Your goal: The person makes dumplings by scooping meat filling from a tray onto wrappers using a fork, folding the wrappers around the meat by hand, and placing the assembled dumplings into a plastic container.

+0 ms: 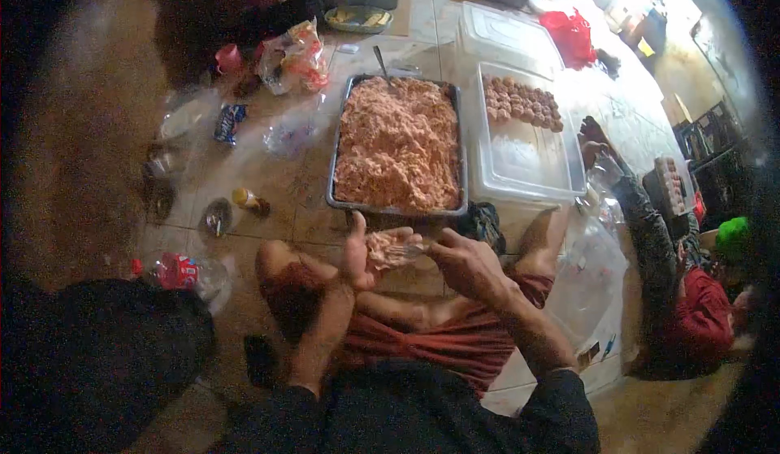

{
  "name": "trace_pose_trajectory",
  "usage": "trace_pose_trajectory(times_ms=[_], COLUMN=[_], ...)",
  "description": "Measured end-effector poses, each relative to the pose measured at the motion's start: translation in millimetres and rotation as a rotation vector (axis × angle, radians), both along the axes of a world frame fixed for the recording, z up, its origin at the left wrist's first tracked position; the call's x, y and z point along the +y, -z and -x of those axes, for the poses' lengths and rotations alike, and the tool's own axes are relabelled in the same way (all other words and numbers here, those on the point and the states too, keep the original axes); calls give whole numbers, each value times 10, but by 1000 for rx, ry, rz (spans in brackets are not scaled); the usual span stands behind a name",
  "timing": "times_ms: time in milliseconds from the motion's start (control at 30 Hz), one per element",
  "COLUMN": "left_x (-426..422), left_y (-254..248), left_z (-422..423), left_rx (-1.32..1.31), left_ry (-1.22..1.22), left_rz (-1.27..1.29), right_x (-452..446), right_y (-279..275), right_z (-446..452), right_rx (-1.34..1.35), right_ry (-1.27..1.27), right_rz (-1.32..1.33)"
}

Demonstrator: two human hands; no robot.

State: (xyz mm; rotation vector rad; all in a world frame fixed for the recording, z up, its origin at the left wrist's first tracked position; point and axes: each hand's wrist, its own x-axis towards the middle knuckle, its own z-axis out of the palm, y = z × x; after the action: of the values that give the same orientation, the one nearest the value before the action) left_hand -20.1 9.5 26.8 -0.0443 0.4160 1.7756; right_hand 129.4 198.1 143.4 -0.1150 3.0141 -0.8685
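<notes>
My left hand [355,255] is turned palm up with the thumb raised, and a lump of pinkish meat mixture [382,251] rests across its palm and fingers. With the fingers of my right hand [467,265] closed round it, a small metal spoon [416,250] presses against the lump; its tip is blurred. Just beyond both hands stands a dark rectangular tray [330,186] heaped with the same mixture [398,145]. Another spoon's handle [380,60] sticks up from the tray's far edge.
Right of the tray, a clear plastic box [520,169] holds rows of meatballs [520,103]. A lidded box [508,35] stands behind it. Left lie a soda bottle [183,273], a small yellow-capped jar [244,198] and plastic bags [292,60]. Other people sit at the far left and right.
</notes>
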Motion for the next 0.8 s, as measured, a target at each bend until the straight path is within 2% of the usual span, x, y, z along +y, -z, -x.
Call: trace_pose_trajectory(times_ms=[33,67,100,133,167,200,267,300,333,400,467,533,600,667,700,800], left_x=[7,-5,2,26,41,41,-12,-60,-47,-6,39,37,104,175,196,93], left_y=[29,61,24,-53,-136,-91,78,40,35,11,-43,-75,3,-71,-122,151], left_z=[-9,-13,-27,-46,-67,-54,-41,-15,-25,-21,-8,-13,-94,-231,-251,-192], left_rx=[4,15,-21,-58,-14,-4,115,135,129,58,-8,-182,-126,-75,-92,-101], left_ry=[-1,13,-17,-50,-106,-105,-275,-242,-246,-340,-429,-759,-768,-598,-597,-625], left_rz=[-5,8,-16,-45,48,41,130,6,5,-114,-214,-109,-121,-222,-179,-237], right_x=[-68,-60,-4,3,-20,-79,-187,-261,-305,-402,-506,-585,-619,-712,-753,-773], right_y=[-115,70,388,471,530,467,338,281,258,404,498,385,493,803,898,326], right_z=[-1,23,55,91,38,22,57,42,22,-48,-72,-73,-70,-97,-120,-188], right_rx=[-42,-31,48,128,136,137,141,193,243,240,257,187,396,307,219,102], right_ry=[42,57,0,-59,-49,31,102,182,257,269,308,380,440,433,424,440], right_rz=[-111,-97,-10,71,70,17,-36,121,272,281,454,481,380,317,261,308])
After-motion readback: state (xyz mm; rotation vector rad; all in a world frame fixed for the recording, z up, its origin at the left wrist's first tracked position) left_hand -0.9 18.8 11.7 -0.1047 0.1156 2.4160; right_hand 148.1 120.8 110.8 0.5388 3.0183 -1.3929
